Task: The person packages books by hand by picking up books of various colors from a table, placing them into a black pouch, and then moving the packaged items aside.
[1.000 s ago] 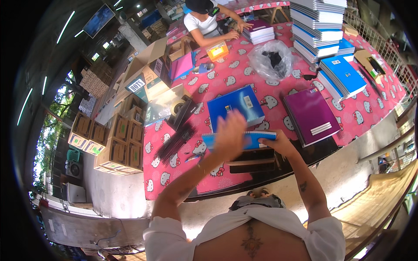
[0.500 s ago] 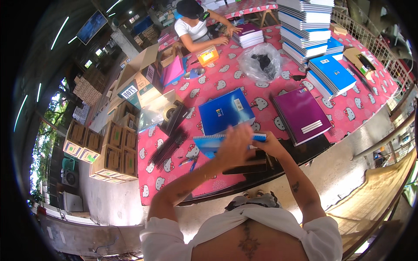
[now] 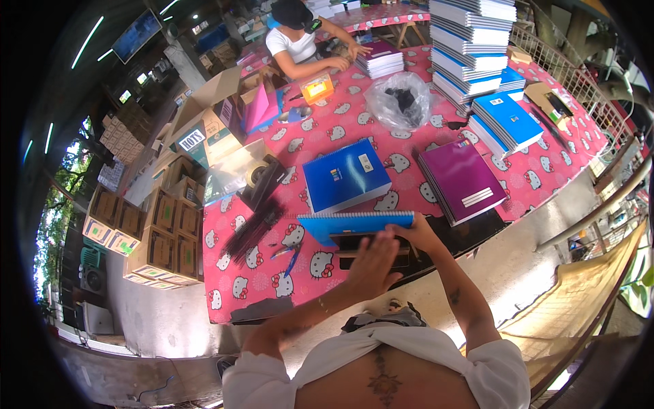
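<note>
A blue spiral notebook [image 3: 323, 225] stands tilted near the table's front edge, its coil along the upper side. My right hand [image 3: 412, 233] grips its right end, thumb over the coil edge. Just in front of the notebook, my left hand [image 3: 373, 264] is held flat, fingers stretched out and nothing in it. Partly hidden behind that hand is a dark block-like fixture [image 3: 346, 260]; whether the hand touches it I cannot tell. Beyond lies a stack of blue notebooks [image 3: 349, 174]. To the right rests a stack of purple spiral notebooks [image 3: 460, 178].
Black coil bindings [image 3: 252, 232], pens [image 3: 291, 260] and a tape dispenser [image 3: 262, 180] lie at left. A clear plastic bag [image 3: 398, 102] sits farther back. Tall notebook stacks [image 3: 470, 51] rise at back right. Across the table, a co-worker [image 3: 300, 51] handles purple notebooks.
My left hand has come down toward me, off the front of the blue notebook, uncovering its cover and coil. My right hand still holds the notebook's right end.
</note>
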`<state>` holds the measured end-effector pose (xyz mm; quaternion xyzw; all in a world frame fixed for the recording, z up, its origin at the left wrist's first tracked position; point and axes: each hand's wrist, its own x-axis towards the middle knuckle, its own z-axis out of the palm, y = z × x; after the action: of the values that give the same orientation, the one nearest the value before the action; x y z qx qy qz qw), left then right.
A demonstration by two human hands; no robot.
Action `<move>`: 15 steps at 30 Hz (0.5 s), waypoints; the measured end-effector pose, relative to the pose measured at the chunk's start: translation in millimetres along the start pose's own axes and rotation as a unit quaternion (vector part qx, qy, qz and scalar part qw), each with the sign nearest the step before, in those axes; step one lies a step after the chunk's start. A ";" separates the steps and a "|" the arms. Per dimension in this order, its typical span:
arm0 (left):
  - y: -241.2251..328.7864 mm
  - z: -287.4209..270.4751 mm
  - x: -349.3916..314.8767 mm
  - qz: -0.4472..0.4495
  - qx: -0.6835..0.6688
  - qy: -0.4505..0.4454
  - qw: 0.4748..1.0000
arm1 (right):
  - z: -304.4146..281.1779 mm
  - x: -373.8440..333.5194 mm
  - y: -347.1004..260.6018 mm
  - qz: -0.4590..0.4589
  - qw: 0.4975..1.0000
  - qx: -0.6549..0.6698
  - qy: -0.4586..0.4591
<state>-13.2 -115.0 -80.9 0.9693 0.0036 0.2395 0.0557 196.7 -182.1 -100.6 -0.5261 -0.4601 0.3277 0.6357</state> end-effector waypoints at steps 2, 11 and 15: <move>-16.4 -16.0 -29.4 -0.068 -0.055 0.191 0.978 | 8.2 -18.8 -2.2 0.041 0.981 -0.186 0.031; -151.7 -28.9 -197.6 -0.408 0.085 -0.096 0.904 | 141.6 -118.8 -15.6 -0.158 0.929 -0.330 0.059; -163.6 -24.5 -197.4 -0.342 0.110 -0.044 0.932 | 171.4 -67.3 26.9 -0.233 0.785 -0.573 0.035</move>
<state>-196.1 43.5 -168.9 0.9190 0.3588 0.1612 0.0278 14.8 -173.5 -138.9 -0.6815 -0.6493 -0.1727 0.2901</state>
